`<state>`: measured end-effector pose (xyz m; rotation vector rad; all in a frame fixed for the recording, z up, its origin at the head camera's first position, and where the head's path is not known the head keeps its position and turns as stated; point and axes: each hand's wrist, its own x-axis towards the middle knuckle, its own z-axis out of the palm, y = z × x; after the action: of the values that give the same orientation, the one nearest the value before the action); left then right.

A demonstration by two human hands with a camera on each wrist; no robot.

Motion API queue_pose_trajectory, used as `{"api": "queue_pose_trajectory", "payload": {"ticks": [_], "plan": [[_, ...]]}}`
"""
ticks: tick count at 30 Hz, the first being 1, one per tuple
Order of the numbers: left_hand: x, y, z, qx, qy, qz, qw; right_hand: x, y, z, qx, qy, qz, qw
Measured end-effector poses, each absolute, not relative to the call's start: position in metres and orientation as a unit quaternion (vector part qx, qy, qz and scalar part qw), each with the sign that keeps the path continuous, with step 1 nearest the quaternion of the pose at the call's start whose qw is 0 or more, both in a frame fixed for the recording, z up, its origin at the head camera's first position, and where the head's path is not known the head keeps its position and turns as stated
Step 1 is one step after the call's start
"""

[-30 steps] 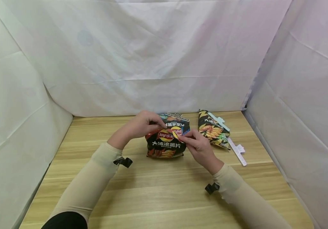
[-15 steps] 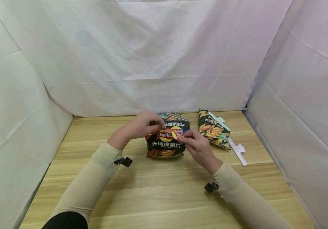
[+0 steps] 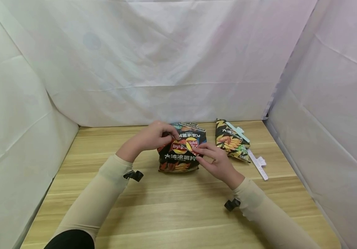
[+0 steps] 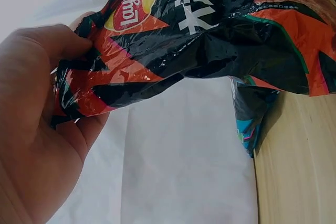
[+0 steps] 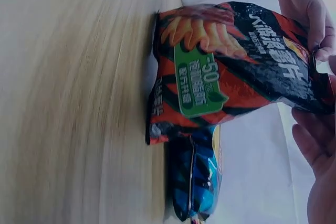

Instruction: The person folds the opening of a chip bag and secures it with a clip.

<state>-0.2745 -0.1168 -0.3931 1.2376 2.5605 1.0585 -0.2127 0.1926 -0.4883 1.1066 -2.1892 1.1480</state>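
Observation:
A black and red chip bag [image 3: 179, 162] stands on the table in front of the person, its top edge slanting between both hands. My left hand [image 3: 153, 140] pinches the top left corner; in the left wrist view the thumb lies over the black and red film. At the top right corner my right hand [image 3: 219, 162] grips the bag, with thumb and fingers spread a little apart; in the right wrist view its fingers [image 5: 315, 140] partly disappear behind the film. Right behind stands a blue and black chip bag [image 5: 197, 177], with a clear bag clip [image 3: 192, 127] across its top.
To the right lies a black and green chip bag [image 3: 232, 141] bearing a pale blue bag clip [image 3: 238, 131]. A white bag clip [image 3: 258, 165] lies beside it on the wooden table [image 3: 172, 214]. White cloth [image 3: 166, 62] hangs around the back and sides.
My right thumb and fingers have spread slightly at the top right corner, and that hand has shifted a little to the right. My left hand keeps its pinch almost unmoved.

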Motion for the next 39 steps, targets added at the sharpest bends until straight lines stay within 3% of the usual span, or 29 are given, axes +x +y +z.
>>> {"api": "queue_pose_trajectory", "payload": {"ticks": [7, 15, 39], "plan": [[-0.275, -0.115, -0.394, 0.42, 0.836, 0.351, 0.037, -0.212, 0.186, -0.486, 0.313, -0.772, 0.529, 0.159], [-0.275, -0.113, -0.393, 0.402, 0.847, 0.346, 0.033, -0.207, 0.183, -0.482, 0.218, -0.802, 0.541, 0.126], [-0.273, -0.118, -0.392, 0.429, 0.854, 0.292, -0.039, -0.209, 0.18, -0.476, 0.184, -0.797, 0.566, 0.104]]}}
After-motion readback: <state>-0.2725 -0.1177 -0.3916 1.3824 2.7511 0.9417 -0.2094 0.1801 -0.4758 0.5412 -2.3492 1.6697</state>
